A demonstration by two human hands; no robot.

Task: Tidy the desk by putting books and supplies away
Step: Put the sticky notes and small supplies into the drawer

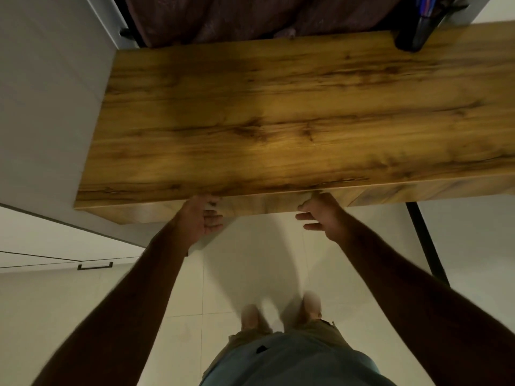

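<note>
The wooden desk fills the upper view, and its top is bare apart from one thing at the far right corner. A black pen holder with blue pens stands there. My left hand and my right hand hang just in front of the desk's front edge, palms turned toward each other. Their fingers are loosely bent and hold nothing. Both thumbs lie close to the front panel; I cannot tell whether they touch it. No books show in this view.
A grey cabinet stands against the desk's left side, with a black drawer handle lower down. A dark curtain hangs behind the desk. A black desk leg slants down at the right. Pale floor tiles lie under me.
</note>
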